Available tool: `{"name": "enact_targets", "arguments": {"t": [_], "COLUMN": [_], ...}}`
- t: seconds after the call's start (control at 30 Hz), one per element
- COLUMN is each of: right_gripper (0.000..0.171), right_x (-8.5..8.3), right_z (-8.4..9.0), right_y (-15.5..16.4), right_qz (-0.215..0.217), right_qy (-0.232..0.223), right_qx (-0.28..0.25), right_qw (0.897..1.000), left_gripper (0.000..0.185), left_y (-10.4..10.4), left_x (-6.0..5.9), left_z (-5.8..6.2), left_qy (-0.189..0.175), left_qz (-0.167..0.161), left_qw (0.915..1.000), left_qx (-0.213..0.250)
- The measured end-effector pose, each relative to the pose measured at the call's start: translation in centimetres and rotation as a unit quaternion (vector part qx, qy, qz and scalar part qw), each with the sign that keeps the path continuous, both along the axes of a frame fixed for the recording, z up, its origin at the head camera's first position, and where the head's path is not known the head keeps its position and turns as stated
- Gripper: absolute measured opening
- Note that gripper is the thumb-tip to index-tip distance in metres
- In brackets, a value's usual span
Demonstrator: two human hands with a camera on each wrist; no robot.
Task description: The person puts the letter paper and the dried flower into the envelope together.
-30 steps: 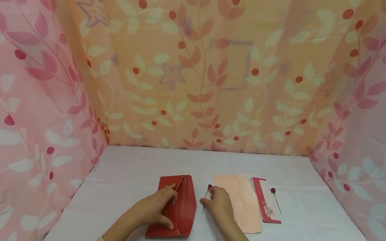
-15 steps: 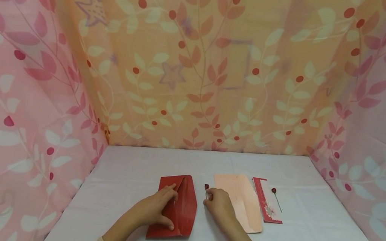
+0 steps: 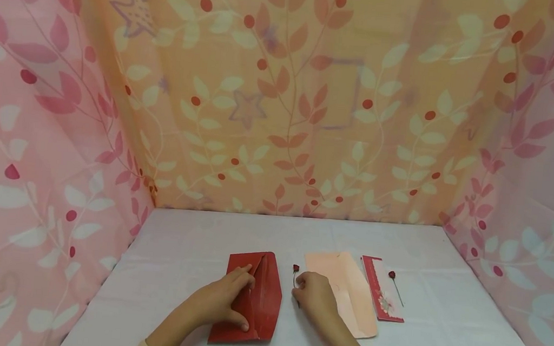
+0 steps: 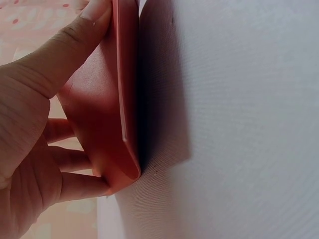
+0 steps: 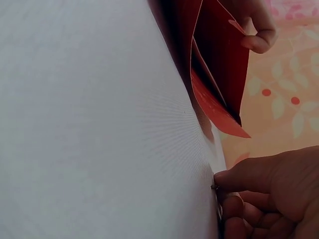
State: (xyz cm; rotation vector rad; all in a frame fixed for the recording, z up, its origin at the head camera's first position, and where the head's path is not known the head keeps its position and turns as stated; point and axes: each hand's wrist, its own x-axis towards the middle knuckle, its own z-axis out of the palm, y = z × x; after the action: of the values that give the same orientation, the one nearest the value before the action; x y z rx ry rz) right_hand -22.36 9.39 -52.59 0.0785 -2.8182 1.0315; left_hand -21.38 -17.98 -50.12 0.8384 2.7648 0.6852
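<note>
A red envelope [image 3: 265, 294] lies on the white table [image 3: 192, 253], its flap raised. My left hand [image 3: 228, 299] grips it, fingers tucked under the flap and thumb pressing the near corner. The left wrist view shows the envelope [image 4: 107, 114] bowed open by that hand [image 4: 30, 124]. Just right of it, my right hand [image 3: 299, 286] pinches the thin stem of a small red rose pin [image 3: 296, 268], whose head points away from me. The right wrist view shows my right hand [image 5: 264, 194] with fingertips pinched low at the table beside the open envelope [image 5: 219, 74].
A peach envelope [image 3: 346, 287] lies right of my right hand. Beyond it are a red-bordered card [image 3: 382, 292] and a second rose pin [image 3: 392, 275]. Leaf-patterned cloth walls [image 3: 281, 113] close in the table on three sides.
My right hand has shifted slightly and drawn the rose pin's head a little left, toward the red envelope. The left hand and envelope have stayed put.
</note>
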Motion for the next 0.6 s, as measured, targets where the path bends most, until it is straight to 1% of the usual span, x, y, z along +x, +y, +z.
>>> {"name": "enact_targets", "arguments": {"t": [0.17, 0.3, 0.43, 0.6], "right_gripper": [0.011, 0.009, 0.010, 0.013], "right_x": [-0.07, -0.03, 0.22, 0.43], "right_z": [-0.33, -0.51, -0.34, -0.08], "right_y": [0.02, -0.05, -0.13, -0.13], "right_qz": [-0.002, -0.001, -0.006, -0.013], "right_qy": [-0.004, 0.012, 0.030, 0.039], "right_qx": [-0.011, 0.011, 0.032, 0.040], "right_qw": [1.000, 1.000, 0.999, 0.998], "left_gripper": [0.075, 0.075, 0.075, 0.075], "left_y": [0.06, 0.06, 0.05, 0.04], "left_x": [0.09, 0.19, 0.23, 0.15], "left_z": [0.09, -0.07, -0.21, -0.08], "left_qy": [0.001, 0.005, 0.006, 0.012], "left_qz": [-0.001, -0.003, -0.005, -0.003], "left_qw": [1.0000, 1.0000, 1.0000, 0.9999], "left_qx": [0.003, 0.002, 0.000, 0.000]}}
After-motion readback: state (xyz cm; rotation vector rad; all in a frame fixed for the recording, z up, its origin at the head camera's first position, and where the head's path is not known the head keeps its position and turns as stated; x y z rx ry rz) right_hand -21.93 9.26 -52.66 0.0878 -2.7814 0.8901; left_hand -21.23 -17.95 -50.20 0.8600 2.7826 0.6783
